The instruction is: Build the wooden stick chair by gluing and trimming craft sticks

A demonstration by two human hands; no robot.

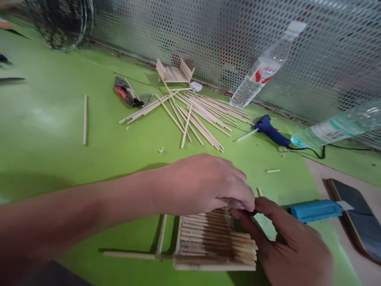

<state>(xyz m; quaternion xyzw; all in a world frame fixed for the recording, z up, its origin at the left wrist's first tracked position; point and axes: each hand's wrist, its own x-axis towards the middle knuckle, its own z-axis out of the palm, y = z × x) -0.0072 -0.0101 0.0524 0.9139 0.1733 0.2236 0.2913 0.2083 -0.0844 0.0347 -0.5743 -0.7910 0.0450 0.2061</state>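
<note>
A small model made of wooden sticks lies on the green tabletop, its slatted floor facing up and a stepped stack of stick ends along its right side. Two sticks join in a frame that reaches out to its left. My left hand is over the model's far edge, fingers pinched together, and what is between them is hidden. From the right, my right hand brings its thumb and index finger to the same far right corner, with the fingertips close against the left ones.
Loose sticks lie spread behind, with red-handled pliers and a small stick-built piece. A blue glue gun, two bottles, a blue cutter and a phone are to the right. Perforated metal borders the back.
</note>
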